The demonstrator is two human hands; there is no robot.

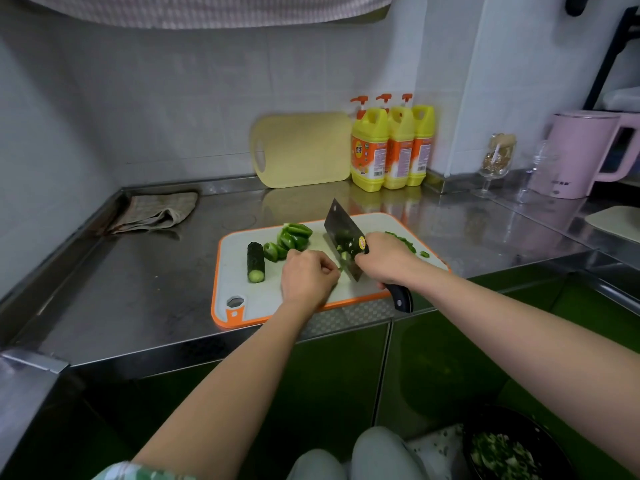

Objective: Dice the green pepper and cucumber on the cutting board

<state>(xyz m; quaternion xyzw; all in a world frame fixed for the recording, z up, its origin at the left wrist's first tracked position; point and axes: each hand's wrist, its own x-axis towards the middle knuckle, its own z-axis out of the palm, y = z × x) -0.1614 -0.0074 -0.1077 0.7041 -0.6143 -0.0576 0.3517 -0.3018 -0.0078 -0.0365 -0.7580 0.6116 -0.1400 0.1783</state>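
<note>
As I read it from the bottom of the frame upward, a dark bowl [509,452] of chopped greens sits at lower right, below the tabletop [156,289] edge. At centre the board [242,306] lies on the tabletop with both hands over it. The right hand [384,259] has its fingers wrapped round the handle of the cleaver [341,237], whose blade meets the board edge-down, its tip slanting toward the upper left. The left hand [306,277] sits just left of the blade with its fingers curled under. I cannot tell whether they pin a piece, since the hand hides what is beneath.

The cucumber [255,261] lies left of that hand and apart from it. Its long axis runs near to far, and its pale cut end faces the bottom of the frame. The left hand is the nearer one, so I judge it must reach left and turn the cucumber crosswise to the blade. Pepper [291,237] strips are heaped just beyond the left hand, between cucumber and cleaver. Diced bits [405,242] lie right of the right hand. Farther back are a cloth [156,213] and bottles [391,147].
</note>
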